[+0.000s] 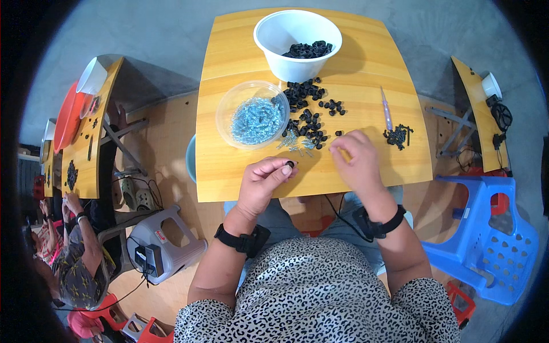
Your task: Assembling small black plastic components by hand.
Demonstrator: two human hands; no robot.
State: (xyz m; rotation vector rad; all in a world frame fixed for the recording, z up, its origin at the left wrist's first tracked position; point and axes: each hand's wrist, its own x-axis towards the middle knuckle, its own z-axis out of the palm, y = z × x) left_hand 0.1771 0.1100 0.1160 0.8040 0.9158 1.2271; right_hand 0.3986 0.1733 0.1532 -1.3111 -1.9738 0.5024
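Between the thumb and forefinger of my left hand (260,184) is a small black plastic piece (290,164), held over the table's near edge. My right hand (360,163) is a little to the right, with thumb and forefinger drawn together; whether a tiny thing sits between them is not clear. Just beyond my hands lie loose black plastic pieces (309,124) and a few silver screws (295,141). Behind my left hand stands a clear round tub (224,127) full of silver screws (254,121).
A white bowl (297,70) with black pieces stands at the table's far side. On the right lie a thin screwdriver (387,114) and a small dark pile (398,136). A blue plastic chair (486,240) is at right, a grey stool (166,243) at left. Other people work further left.
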